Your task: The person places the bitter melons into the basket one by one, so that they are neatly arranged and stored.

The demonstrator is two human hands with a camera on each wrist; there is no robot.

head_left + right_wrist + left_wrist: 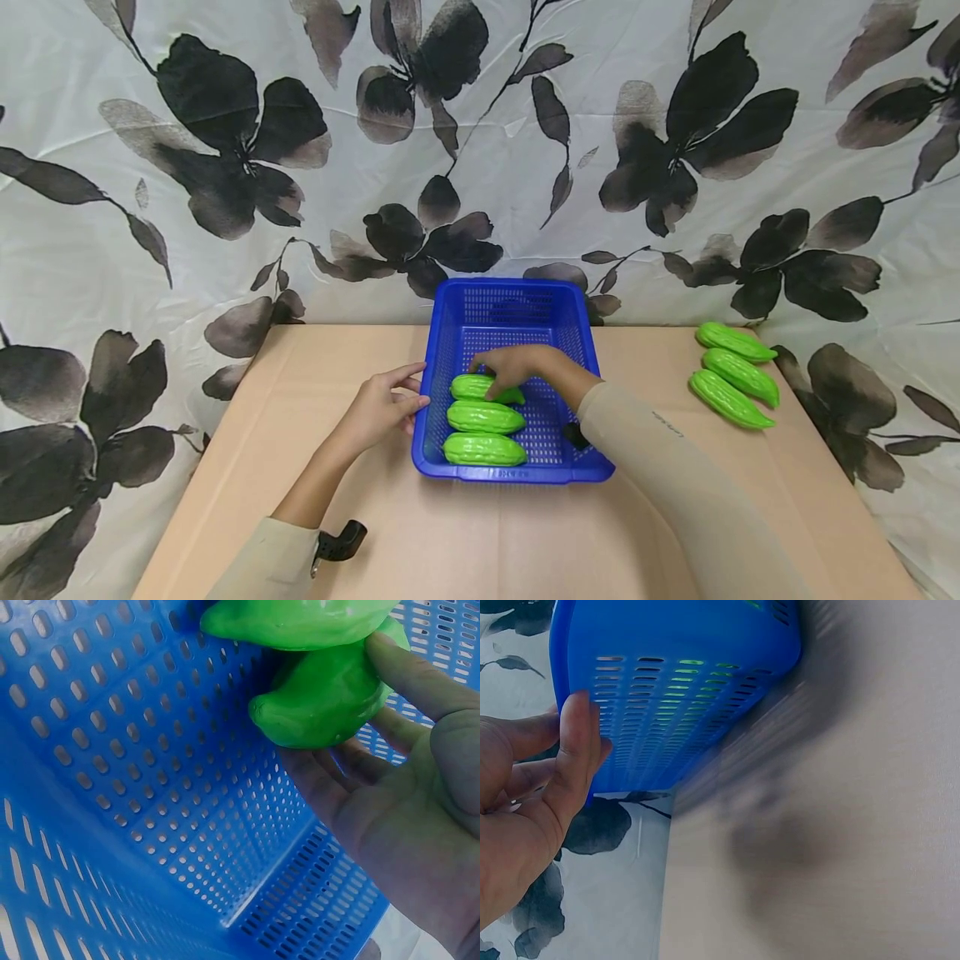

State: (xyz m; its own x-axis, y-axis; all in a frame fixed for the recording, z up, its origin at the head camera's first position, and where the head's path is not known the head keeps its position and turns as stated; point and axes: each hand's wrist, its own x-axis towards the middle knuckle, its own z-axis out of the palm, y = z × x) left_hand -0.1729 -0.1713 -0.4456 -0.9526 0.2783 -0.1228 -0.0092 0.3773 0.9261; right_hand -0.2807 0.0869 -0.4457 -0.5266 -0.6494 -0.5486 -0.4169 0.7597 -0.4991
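A blue perforated plastic basket stands on the table with three glossy green bitter melons inside, in a column along its left side. My right hand reaches in and grips the farthest bitter melon. In the right wrist view, its thumb lies on that bitter melon and the fingers curl beneath. The middle bitter melon and the nearest one lie crosswise in front. At the basket's left side, my left hand pinches the rim; the left wrist view shows its fingers against the outer wall.
Three more bitter melons lie close together on the right side of the light wooden table. Behind the table hangs a white cloth with dark flower prints.
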